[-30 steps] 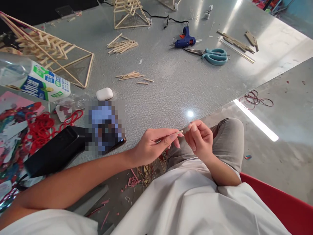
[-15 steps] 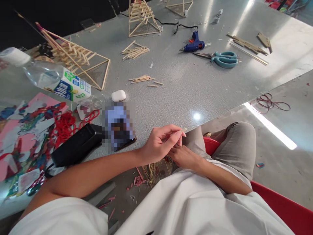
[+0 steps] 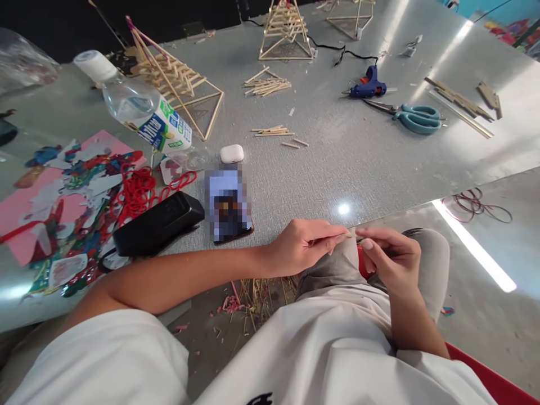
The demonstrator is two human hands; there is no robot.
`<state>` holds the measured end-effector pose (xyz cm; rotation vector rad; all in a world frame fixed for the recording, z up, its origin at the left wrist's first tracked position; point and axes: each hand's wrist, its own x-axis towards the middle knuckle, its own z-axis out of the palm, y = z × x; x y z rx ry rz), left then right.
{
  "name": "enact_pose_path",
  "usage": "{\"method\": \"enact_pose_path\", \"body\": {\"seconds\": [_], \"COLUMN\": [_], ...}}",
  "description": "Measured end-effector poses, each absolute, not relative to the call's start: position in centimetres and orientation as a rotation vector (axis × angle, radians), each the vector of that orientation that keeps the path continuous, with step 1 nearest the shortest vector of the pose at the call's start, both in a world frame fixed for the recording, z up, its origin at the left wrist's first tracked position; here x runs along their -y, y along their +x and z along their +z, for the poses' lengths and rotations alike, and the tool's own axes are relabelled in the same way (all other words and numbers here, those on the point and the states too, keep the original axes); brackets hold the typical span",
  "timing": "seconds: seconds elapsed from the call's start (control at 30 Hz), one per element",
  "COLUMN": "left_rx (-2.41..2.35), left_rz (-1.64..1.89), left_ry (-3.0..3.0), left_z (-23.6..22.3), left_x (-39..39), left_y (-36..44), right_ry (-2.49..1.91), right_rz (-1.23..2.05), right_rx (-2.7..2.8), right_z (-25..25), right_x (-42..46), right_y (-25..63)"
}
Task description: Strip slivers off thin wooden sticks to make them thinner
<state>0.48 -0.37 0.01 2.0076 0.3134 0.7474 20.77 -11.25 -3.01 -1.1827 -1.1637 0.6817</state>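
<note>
My left hand (image 3: 307, 247) is closed in a pinch just past the table's front edge, above my lap. A short, pale wooden stick (image 3: 348, 235) pokes out from between its thumb and fingertips. Facing it, my right hand (image 3: 394, 256) has thumb and forefinger bent close together beside the stick's tip. Whatever those right fingers hold is too small to make out. Nearest to the left forearm on the table are a phone (image 3: 230, 205) with a blurred screen and a black case-like object (image 3: 158, 224).
Small stick piles (image 3: 268, 85) and loose sticks (image 3: 273, 131) lie mid-table. Beyond are stick pyramids (image 3: 284, 34), a blue glue gun (image 3: 369, 84) and scissors (image 3: 417, 119). A bottle (image 3: 145, 109), white earbud case (image 3: 232, 153) and red cord (image 3: 137, 188) are left.
My right hand has come up from below the left and moved right, so the two now face each other. The left has shifted slightly right, still pinching. The view has turned left.
</note>
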Motion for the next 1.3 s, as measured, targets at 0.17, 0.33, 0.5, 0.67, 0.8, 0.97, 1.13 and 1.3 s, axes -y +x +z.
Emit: {"method": "enact_pose_path", "body": {"seconds": [0.17,0.33,0.5,0.67,0.8,0.97,1.13,1.3], "left_rx": [-0.271,-0.215,-0.196,-0.224,-0.244,-0.271,-0.208,-0.301], "left_rz": [0.661,0.578,0.581,0.672,0.721,0.72,0.757,0.743], "left_ry": [2.067,2.067,2.042,2.027,2.053,2.097,2.14,2.055], "left_z": [0.1,0.0,-0.2,-0.5,-0.6,-0.3,0.2,0.3], "left_x": [0.2,0.0,-0.1,0.1,0.2,0.3,0.2,0.2], "left_y": [0.3,0.2,0.1,0.1,0.1,0.0,-0.2,-0.4], "right_ry": [-1.206,-1.095,-1.01,-1.054,-1.053,-1.02,-0.944,-0.85], "right_rz": [0.62,0.643,0.58,0.484,0.461,0.587,0.874,1.0], "right_rx": [1.257,1.359,1.328,1.155,1.062,0.975,0.821,0.788], "right_z": [-3.3,-3.1,-4.2,-6.1,-6.5,-6.2,-5.9,-5.2], "right_x": [11.7,11.6,11.3,11.1,10.9,10.9,10.9,10.3], "right_y": [21.3,21.8,21.0,18.6,17.3,16.6,15.7,16.5]}}
